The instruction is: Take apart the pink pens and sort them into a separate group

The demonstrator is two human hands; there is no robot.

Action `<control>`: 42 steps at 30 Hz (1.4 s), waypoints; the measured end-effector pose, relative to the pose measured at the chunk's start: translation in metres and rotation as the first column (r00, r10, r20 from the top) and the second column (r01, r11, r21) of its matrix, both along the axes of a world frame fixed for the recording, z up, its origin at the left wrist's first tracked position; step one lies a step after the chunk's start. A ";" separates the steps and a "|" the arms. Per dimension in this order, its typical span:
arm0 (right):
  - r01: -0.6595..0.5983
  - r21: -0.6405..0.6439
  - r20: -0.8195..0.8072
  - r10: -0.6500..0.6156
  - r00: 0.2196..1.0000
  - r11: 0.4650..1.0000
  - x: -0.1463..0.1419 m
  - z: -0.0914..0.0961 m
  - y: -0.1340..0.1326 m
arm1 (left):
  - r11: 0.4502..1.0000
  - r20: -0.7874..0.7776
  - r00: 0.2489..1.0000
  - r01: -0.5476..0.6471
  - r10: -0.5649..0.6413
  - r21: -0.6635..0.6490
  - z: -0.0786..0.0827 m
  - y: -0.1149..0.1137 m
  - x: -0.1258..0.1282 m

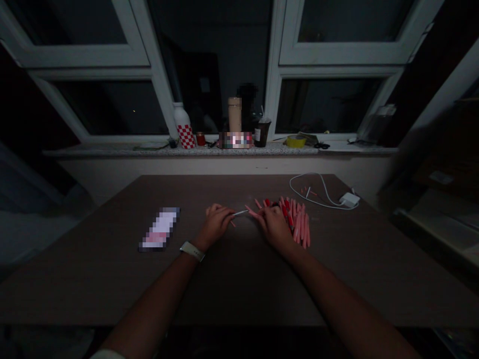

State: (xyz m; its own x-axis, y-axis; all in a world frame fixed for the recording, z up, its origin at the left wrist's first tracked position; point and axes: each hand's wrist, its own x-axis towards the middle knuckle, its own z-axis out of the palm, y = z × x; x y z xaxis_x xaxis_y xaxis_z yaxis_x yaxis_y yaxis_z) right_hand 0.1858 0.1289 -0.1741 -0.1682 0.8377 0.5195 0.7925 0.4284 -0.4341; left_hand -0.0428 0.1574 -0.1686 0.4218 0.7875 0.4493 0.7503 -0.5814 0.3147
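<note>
Over the middle of the table, my left hand (218, 220) pinches a thin white pen refill (240, 213) that points right. A small pink piece (233, 224) shows just below its fingertips. My right hand (275, 223) is closed on a slim pink pen barrel (253, 212), whose left end is close to the refill's tip. Whether the two touch, I cannot tell. Right beside and behind that hand lies a pile of pink and red pens (302, 224), partly covered by the hand.
A lit phone (160, 229) lies on the table (239, 289) at left. At the back right are a white charger (349, 200) with its looped cable and a few small pink and white pieces. A bottle (183, 127), a drink cup (262, 132) and yellow tape (295, 141) line the windowsill.
</note>
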 end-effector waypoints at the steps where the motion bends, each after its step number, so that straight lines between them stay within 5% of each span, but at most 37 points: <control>1: -0.002 0.008 -0.016 0.002 1.000 1.000 0.001 0.000 0.000 | 1.000 -0.002 1.000 0.000 0.000 0.000 0.000 0.000 0.000; 20: -0.028 0.043 -0.036 0.029 0.999 0.999 0.003 -0.003 0.000 | 0.999 -0.030 0.999 0.016 -0.015 0.043 0.000 0.000 -0.002; 42: -0.229 0.006 0.023 0.229 0.973 0.973 -0.005 -0.009 -0.002 | 0.998 0.037 0.998 0.058 -0.058 -0.017 -0.003 -0.005 0.004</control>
